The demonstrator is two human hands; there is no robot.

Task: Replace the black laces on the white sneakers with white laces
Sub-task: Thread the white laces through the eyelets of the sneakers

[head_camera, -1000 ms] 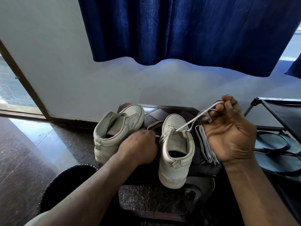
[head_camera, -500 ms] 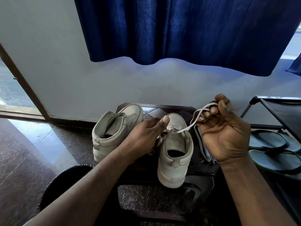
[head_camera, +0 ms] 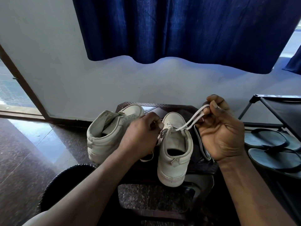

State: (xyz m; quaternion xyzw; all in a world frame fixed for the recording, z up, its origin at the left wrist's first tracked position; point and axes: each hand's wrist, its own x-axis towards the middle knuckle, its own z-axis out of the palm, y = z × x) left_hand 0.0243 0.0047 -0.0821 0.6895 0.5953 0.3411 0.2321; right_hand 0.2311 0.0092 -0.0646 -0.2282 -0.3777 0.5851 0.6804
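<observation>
- While my right hand (head_camera: 221,132) pinches a loop of flat white lace (head_camera: 190,121) up high, my left hand (head_camera: 141,136) is closed on lace at the eyelets.
- Both white leather sneakers (head_camera: 175,154) sit on the dark worktop (head_camera: 202,167).

- Your right hand (head_camera: 221,129) is raised beside the right sneaker (head_camera: 175,150), pinching a loop of white lace (head_camera: 192,119) that runs down to its eyelets.
- Your left hand (head_camera: 141,134) is closed on the lace at that sneaker's left side.
- The left sneaker (head_camera: 110,129) leans just beside it on the dark stool (head_camera: 171,106).
- Blue sandals (head_camera: 273,147) lie to the right, under a blue curtain (head_camera: 179,28).
</observation>
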